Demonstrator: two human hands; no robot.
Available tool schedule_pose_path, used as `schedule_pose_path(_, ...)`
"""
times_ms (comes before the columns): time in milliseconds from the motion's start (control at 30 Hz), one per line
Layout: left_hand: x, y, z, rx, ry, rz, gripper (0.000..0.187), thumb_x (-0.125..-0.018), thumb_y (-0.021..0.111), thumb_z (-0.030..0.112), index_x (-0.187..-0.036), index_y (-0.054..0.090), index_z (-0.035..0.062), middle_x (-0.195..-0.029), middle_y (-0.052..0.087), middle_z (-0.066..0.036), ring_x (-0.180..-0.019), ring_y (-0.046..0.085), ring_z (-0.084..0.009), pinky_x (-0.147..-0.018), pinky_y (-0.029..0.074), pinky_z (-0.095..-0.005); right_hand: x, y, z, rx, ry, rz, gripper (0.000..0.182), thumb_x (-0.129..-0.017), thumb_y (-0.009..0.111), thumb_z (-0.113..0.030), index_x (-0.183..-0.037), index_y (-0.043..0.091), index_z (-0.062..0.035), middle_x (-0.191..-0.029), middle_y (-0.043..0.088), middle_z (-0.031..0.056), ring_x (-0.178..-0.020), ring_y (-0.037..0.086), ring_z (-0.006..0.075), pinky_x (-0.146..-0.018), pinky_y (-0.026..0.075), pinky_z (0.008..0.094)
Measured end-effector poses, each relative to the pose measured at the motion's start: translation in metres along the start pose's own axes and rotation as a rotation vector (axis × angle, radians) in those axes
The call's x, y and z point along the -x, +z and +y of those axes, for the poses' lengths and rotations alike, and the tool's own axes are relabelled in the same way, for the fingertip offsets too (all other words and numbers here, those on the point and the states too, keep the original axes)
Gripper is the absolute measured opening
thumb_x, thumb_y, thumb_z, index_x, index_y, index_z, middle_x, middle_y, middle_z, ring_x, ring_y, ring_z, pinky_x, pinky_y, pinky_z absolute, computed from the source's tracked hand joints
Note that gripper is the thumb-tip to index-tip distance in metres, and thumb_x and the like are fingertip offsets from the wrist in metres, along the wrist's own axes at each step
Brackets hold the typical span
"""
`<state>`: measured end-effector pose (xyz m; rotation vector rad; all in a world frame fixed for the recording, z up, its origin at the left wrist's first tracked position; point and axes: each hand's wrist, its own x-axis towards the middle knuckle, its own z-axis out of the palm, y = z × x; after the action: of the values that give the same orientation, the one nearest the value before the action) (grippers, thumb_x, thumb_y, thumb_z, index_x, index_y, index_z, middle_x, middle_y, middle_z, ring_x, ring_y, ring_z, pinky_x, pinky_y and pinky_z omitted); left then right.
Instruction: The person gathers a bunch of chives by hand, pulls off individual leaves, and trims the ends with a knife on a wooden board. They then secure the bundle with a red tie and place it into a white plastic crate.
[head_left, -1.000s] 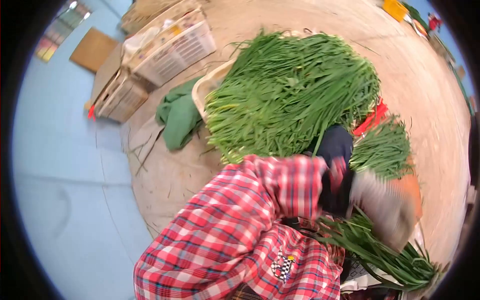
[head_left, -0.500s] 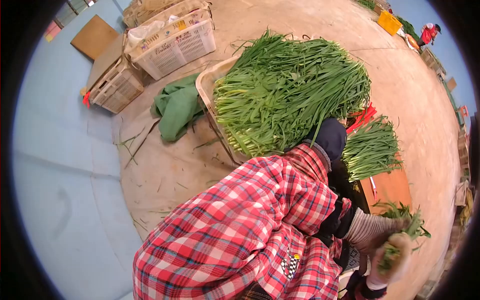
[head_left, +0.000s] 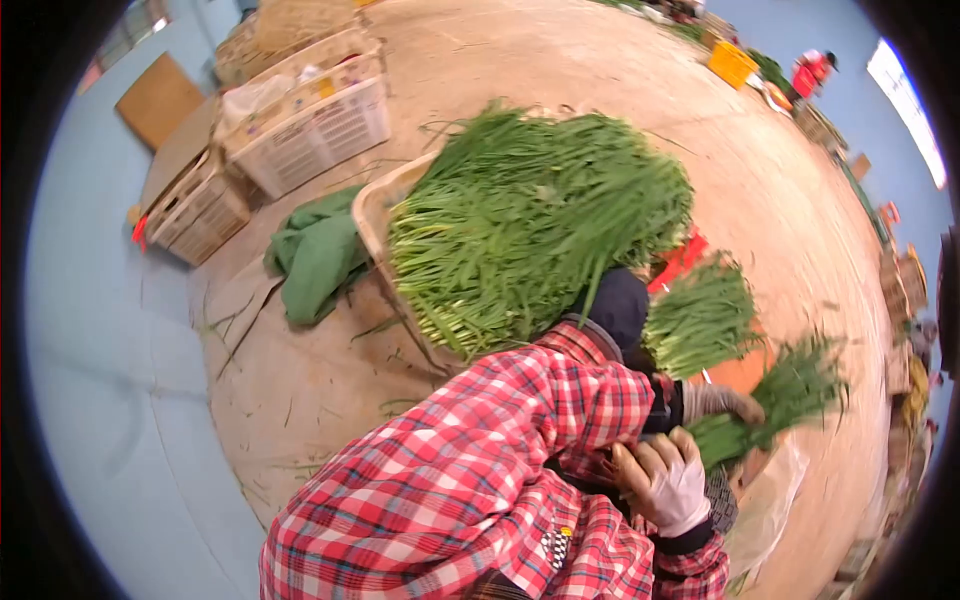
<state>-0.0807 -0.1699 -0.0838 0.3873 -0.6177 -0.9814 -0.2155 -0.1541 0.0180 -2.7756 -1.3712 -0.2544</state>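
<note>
My left hand (head_left: pixel 728 404), in a grey knitted glove, is closed around a bunch of garlic chives (head_left: pixel 780 400), whose leaves fan out to the right. Just below it, my right hand (head_left: pixel 665 482) wears a pale glove and has its fingers bent near the bunch's stem end; what they grip is hidden. A smaller pile of garlic chives (head_left: pixel 702 315) lies on an orange-brown board (head_left: pixel 752 368) above my left hand. Beyond my sleeve, a large heap of garlic chives (head_left: pixel 540 220) fills a pale plastic crate (head_left: pixel 372 205).
Green cloth (head_left: pixel 318 255) lies left of the crate. White crates (head_left: pixel 315 130) stand against the blue wall at upper left. Clear plastic (head_left: pixel 775 490) hangs at lower right. A person in red (head_left: pixel 812 75) is far off near a yellow crate (head_left: pixel 732 64).
My right hand has come back leftward from the far right to the stem side. A fuller bunch now shows in my left hand, where loose greens were between the hands. The view has shifted.
</note>
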Motion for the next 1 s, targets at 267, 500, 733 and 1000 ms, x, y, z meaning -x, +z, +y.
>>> schedule_pose_path(267, -0.004, 0.051, 0.068, 0.165, -0.296, 0.038, 0.039, -0.085, 0.065, 0.024, -0.117, 0.057, 0.0007, -0.092, 0.069, -0.014, -0.077, 0.068, -0.0205, -0.067, 0.058, -0.0295, 0.079, -0.052, -0.013, -0.360, 0.937, 0.865, 0.052, -0.069, 0.069, -0.011, -0.118, 0.055, 0.0028, -0.112, 0.060, 0.0128, -0.102, 0.059, 0.0285, -0.097, 0.041, 0.0429)
schedule_pose_path(500, -0.060, 0.078, 0.032, -0.809, 0.141, -0.217, 0.058, -0.078, 0.075, 0.018, -0.127, 0.048, 0.0023, -0.112, 0.062, -0.014, -0.100, 0.064, -0.0285, -0.082, 0.054, -0.0342, 0.123, -0.034, 0.082, -1.057, 1.029, 1.109, 0.083, -0.077, 0.071, -0.011, -0.146, 0.025, -0.0069, -0.128, 0.053, 0.0162, -0.117, 0.052, 0.0227, -0.089, 0.048, 0.0344)
schedule_pose_path(733, -0.070, 0.121, -0.004, -1.388, 0.050, 0.118, 0.086, -0.069, 0.082, 0.017, -0.137, 0.031, 0.0055, -0.118, 0.059, -0.020, -0.110, 0.060, -0.0323, -0.091, 0.050, -0.0389, 0.118, -0.048, 0.115, -0.836, 1.012, 1.457, 0.049, -0.078, 0.074, -0.005, -0.121, 0.050, 0.0012, -0.107, 0.065, 0.0064, -0.094, 0.061, 0.0143, -0.082, 0.049, 0.0281)
schedule_pose_path(1000, -0.155, 0.115, -0.084, -0.606, 0.361, 0.021, 0.044, -0.085, 0.062, 0.019, -0.126, 0.049, 0.0063, -0.108, 0.064, -0.015, -0.104, 0.060, -0.0279, -0.090, 0.048, -0.0364, 0.169, -0.066, 0.140, -0.649, 1.130, 1.468, 0.032, -0.076, 0.075, 0.001, -0.105, 0.063, 0.0009, -0.098, 0.066, 0.0037, -0.084, 0.063, 0.0134, -0.076, 0.051, 0.0273)
